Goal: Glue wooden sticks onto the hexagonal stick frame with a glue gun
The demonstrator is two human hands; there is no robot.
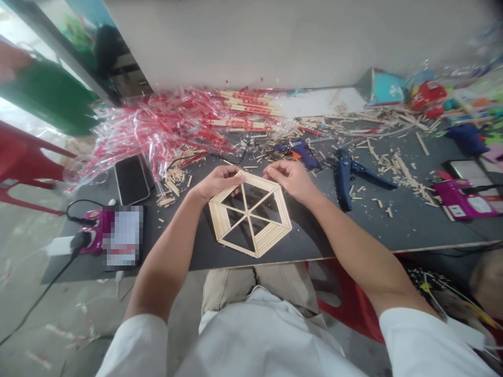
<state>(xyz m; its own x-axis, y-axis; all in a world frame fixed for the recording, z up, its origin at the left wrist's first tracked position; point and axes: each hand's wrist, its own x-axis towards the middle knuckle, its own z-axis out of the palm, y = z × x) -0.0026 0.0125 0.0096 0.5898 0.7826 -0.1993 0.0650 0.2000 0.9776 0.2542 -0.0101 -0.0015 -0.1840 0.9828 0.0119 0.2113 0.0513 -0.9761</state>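
A hexagonal frame [271,238] of pale wooden sticks, with spokes meeting in its middle, is tilted above the table's front part. Layered sticks fill bands along several of its sides, while the lower left side has just a thin edge. My left hand [218,183] grips its upper left corner, thumb on top and fingers underneath. At the upper right corner is my right hand [293,180], its thumb and fingertips pinched together just beyond the top edge. Whatever lies in that pinch is too small to make out. Behind the right hand lies a blue glue gun [301,151].
A blue-handled cutter [346,178] lies right, among scattered stick offcuts [404,167]. Red-and-clear wrappers [168,120] and packed chopsticks [251,104] pile up at the back. A dark phone [131,179] and a purple power strip [96,230] with cables are left; another purple strip [467,199] is right.
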